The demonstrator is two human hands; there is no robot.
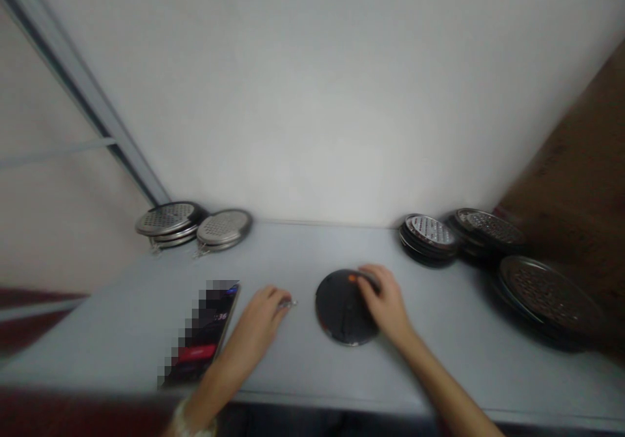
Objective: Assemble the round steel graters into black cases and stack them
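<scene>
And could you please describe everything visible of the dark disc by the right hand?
The dark disc is round, possibly metal, with a shiny near rim and an orange mark toward its far edge. The right hand grips its far right side, over the grey table; whether it lies flat is unclear.

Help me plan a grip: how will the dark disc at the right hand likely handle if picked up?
The dark disc is probably stiff: its outline shows no sag. Its smooth-looking face may slip in the right hand. Being round, it could roll if stood on edge.

Black disc (342, 310), small piece (291, 304), perhaps metal
</scene>
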